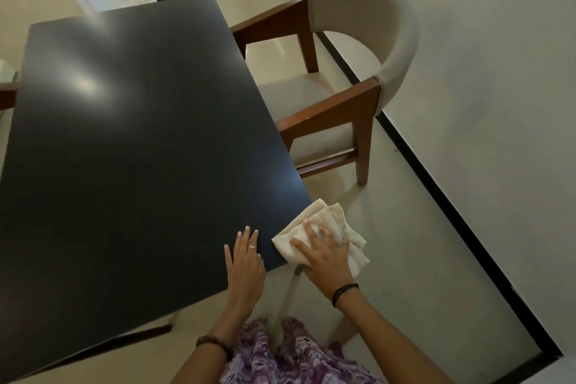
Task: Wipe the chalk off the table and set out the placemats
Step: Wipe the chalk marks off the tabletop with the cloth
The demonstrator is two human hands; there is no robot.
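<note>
One head view, tilted: I look steeply down, close over my table's [140, 140] near right corner.

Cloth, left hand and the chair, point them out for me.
cloth [330, 212], head view, on its folded far edge.
left hand [244, 265], head view, back of the hand.
chair [402, 37], head view, on its curved padded backrest.

Bare tabletop [131, 140] from near edge to far; armchair [339, 97] close along right edge.
</note>
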